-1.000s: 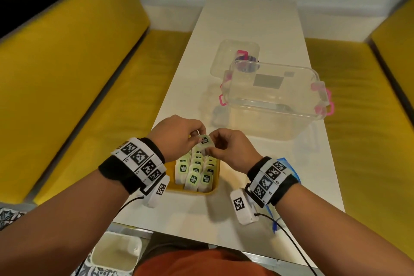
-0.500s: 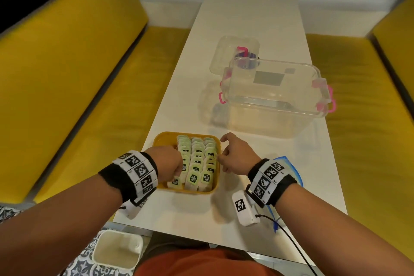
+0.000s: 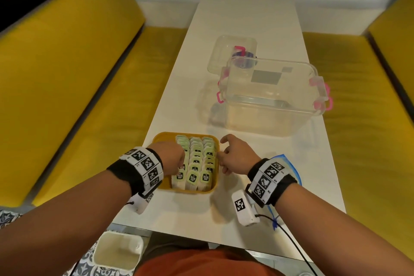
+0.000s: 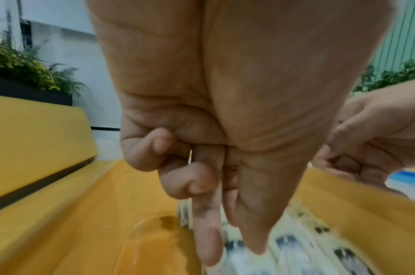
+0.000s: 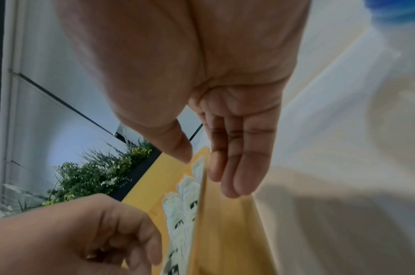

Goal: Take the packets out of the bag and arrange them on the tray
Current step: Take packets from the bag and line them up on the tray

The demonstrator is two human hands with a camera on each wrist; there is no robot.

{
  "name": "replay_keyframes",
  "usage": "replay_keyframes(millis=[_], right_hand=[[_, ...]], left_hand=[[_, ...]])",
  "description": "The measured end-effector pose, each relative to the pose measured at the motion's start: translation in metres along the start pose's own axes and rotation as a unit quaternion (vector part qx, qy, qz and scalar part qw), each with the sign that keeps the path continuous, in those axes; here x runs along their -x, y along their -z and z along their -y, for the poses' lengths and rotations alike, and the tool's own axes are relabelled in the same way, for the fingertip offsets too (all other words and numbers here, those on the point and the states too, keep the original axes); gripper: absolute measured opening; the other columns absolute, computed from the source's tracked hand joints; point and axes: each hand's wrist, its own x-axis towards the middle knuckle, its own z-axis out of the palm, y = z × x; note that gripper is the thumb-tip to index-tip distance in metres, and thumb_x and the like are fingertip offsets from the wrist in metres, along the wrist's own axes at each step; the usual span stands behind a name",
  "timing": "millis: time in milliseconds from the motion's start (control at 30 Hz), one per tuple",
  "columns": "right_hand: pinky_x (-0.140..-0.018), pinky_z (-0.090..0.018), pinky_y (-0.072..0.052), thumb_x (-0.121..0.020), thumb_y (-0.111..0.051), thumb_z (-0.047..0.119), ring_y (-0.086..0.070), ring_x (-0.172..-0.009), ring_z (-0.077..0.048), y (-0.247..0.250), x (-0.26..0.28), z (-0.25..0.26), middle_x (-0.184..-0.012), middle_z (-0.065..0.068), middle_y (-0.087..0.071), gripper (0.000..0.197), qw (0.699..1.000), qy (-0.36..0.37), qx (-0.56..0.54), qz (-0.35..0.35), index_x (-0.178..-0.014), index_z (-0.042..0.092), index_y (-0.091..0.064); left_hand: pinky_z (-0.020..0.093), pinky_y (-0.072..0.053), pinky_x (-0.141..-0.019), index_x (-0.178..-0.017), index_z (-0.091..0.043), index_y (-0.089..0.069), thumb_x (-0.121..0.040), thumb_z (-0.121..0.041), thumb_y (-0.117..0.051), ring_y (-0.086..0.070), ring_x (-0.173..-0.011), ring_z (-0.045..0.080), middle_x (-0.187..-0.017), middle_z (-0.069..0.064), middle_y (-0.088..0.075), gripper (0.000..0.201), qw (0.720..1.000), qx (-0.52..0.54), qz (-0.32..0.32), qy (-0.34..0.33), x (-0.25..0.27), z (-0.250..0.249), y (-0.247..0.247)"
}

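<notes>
Yellow tray (image 3: 160, 139) on white bench (image 3: 242, 29), holding packets (image 3: 197, 163) upright in three rows. Left hand (image 3: 171, 157) at tray's left row, straight fingers (image 4: 206, 241) touching packets. Right hand (image 3: 235, 155) just beside tray's right rim, fingers (image 5: 239, 167) relaxed, grasping nothing; bag (image 3: 289, 161) beneath that wrist.

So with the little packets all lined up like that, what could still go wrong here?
The packets stand on edge in tight rows, and the left hand has fingers among the left row, so a nudge might topple several. The right hand sits at the tray rim and could shove it. The tray lies near the table left edge, so a push might tip it off.
</notes>
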Motion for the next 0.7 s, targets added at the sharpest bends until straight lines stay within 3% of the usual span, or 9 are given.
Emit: replay_keyframes(millis=[133,267,400,467,567,700], right_hand=[[-0.064,-0.040,-0.061,-0.094,-0.053,0.019,-0.069,-0.058,-0.024,0.018,0.011,-0.007,-0.079,-0.007,-0.070,0.029,0.999,0.023,0.006,-0.045,-0.121,0.016,-0.043],[-0.056,-0.031,-0.054,-0.092,-0.053,0.015,-0.064,-0.055,-0.017,0.044,0.034,-0.022,-0.078,0.001,-0.071,0.019,0.992,0.063,0.031,-0.102,-0.111,0.018,-0.054],[-0.070,-0.024,-0.042,-0.089,-0.061,0.016,-0.057,-0.067,-0.004,0.069,0.058,-0.048,-0.078,0.010,-0.066,0.015,0.980,0.081,0.086,-0.160,-0.101,0.025,-0.060],[-0.074,-0.023,-0.039,-0.087,-0.064,0.017,-0.056,-0.076,-0.009,0.077,0.070,-0.064,-0.084,0.010,-0.062,0.016,0.974,0.073,0.114,-0.183,-0.102,0.023,-0.063],[-0.081,-0.028,-0.042,-0.085,-0.067,0.020,-0.057,-0.093,-0.020,0.082,0.087,-0.091,-0.099,-0.001,-0.052,0.021,0.965,0.028,0.166,-0.202,-0.106,0.023,-0.065],[-0.093,-0.033,-0.048,-0.082,-0.072,0.031,-0.057,-0.097,-0.027,0.078,0.109,-0.122,-0.111,-0.006,-0.040,0.034,0.967,-0.041,0.189,-0.168,-0.114,0.026,-0.062]], left_hand=[[0.026,-0.042,-0.073,-0.109,-0.029,-0.064,-0.088,-0.038,-0.061,-0.059,-0.100,0.016,-0.109,-0.006,-0.064,0.023,0.996,0.026,-0.085,0.003,0.006,-0.006,0.022],[0.029,-0.046,-0.081,-0.110,-0.030,-0.062,-0.089,-0.037,-0.059,-0.060,-0.098,0.016,-0.102,-0.009,-0.067,0.022,0.981,0.110,-0.150,-0.045,0.012,-0.041,0.041],[0.023,-0.044,-0.078,-0.107,-0.027,-0.066,-0.090,-0.031,-0.060,-0.060,-0.091,0.010,-0.099,-0.010,-0.069,0.019,0.960,0.175,-0.179,-0.128,0.015,-0.099,0.046],[0.022,-0.042,-0.077,-0.107,-0.026,-0.066,-0.090,-0.031,-0.061,-0.060,-0.088,0.009,-0.103,-0.011,-0.069,0.018,0.953,0.180,-0.180,-0.162,0.012,-0.126,0.042],[0.027,-0.046,-0.084,-0.108,-0.024,-0.067,-0.090,-0.029,-0.062,-0.061,-0.094,0.014,-0.109,-0.008,-0.067,0.019,0.951,0.185,-0.169,-0.180,0.004,-0.161,0.033],[0.031,-0.049,-0.087,-0.105,-0.025,-0.070,-0.090,-0.027,-0.060,-0.062,-0.099,0.018,-0.108,-0.005,-0.069,0.018,0.962,0.156,-0.138,-0.176,-0.009,-0.195,0.014]])
